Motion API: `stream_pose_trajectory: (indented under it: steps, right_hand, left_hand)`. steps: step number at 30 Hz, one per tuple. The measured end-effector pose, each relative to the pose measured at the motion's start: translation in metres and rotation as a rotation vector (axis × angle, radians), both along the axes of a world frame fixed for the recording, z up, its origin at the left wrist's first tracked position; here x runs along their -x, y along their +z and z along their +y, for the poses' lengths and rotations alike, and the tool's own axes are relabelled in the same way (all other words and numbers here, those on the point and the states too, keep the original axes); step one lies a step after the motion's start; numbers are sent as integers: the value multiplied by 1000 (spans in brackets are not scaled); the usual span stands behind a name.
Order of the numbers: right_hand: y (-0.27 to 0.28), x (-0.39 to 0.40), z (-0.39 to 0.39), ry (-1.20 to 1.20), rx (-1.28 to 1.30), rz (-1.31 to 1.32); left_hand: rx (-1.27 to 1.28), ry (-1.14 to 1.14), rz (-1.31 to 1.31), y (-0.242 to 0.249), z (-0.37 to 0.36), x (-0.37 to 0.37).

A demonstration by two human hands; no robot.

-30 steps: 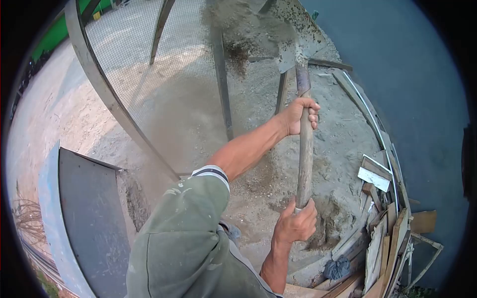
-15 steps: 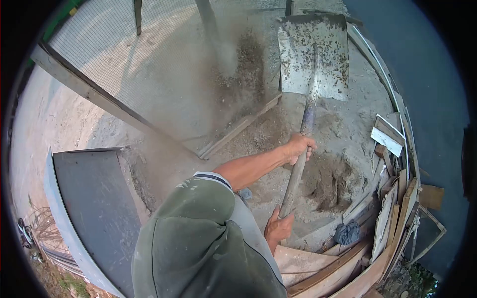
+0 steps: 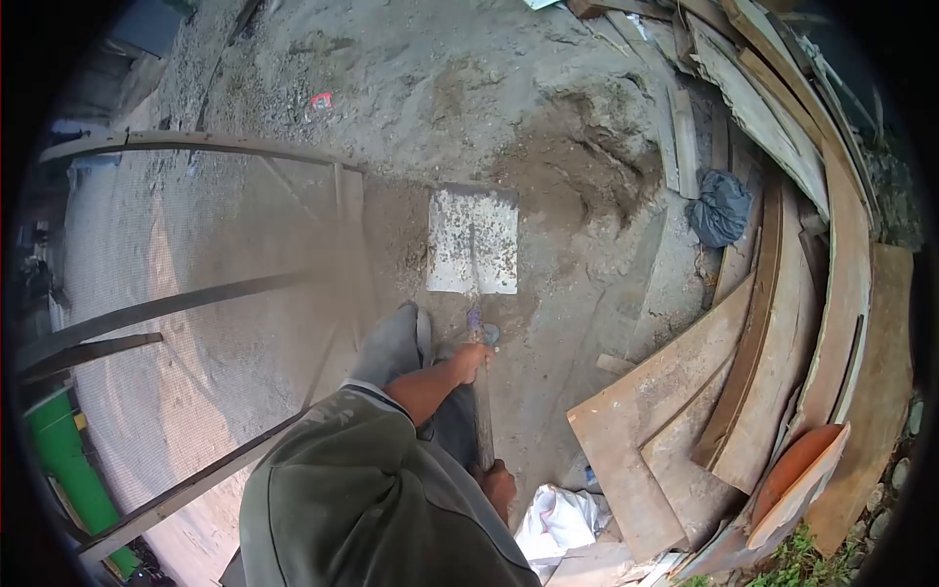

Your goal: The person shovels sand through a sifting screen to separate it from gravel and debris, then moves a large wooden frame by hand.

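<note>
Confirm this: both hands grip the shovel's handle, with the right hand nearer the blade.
Not quite: the head view shows the left hand nearer the blade, and the right hand farther back. Both do grip the shovel's handle.

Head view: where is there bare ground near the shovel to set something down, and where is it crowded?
Bare ground lies between the shovel handle and the loose boards; a rougher patch lies beyond the blade, between the red scrap and the dug hollow. Crowded: the right, with boards and dark bag, and the left, with the mesh screen.
</note>
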State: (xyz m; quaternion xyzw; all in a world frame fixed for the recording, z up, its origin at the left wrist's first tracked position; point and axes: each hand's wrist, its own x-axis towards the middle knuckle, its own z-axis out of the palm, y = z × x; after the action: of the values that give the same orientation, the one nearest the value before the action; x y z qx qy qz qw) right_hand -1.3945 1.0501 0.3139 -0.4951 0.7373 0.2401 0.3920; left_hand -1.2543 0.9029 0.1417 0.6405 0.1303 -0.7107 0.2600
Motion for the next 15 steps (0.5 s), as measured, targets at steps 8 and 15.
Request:
stream_pose_trajectory:
  steps: [8, 15]
  right_hand:
    - [-10, -19, 39, -276, -339, 181]
    - [-51, -95, 22, -543, -469, 329]
  left_hand:
    - [-361, -209, 177, -61, 75, 34]
    - [-488, -541, 197, -107, 54, 26]
